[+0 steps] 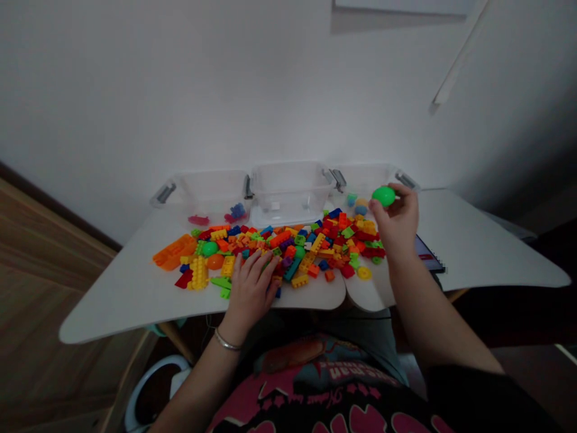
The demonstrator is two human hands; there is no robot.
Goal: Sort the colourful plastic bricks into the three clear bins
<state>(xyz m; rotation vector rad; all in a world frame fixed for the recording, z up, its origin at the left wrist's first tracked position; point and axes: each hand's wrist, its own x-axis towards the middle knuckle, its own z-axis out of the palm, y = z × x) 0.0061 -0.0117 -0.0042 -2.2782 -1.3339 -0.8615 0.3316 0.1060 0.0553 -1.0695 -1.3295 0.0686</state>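
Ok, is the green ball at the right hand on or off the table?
Off: the right hand holds the green ball between thumb and fingers, above the table. Whether it overhangs the right-hand clear bin, I cannot tell.

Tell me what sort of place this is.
Probably an indoor play area, perhaps at home: a white tabletop by a pale wall is heaped with multicoloured plastic toy bricks, three clear plastic bins stand behind them, and the right hand holds a shiny green ball.
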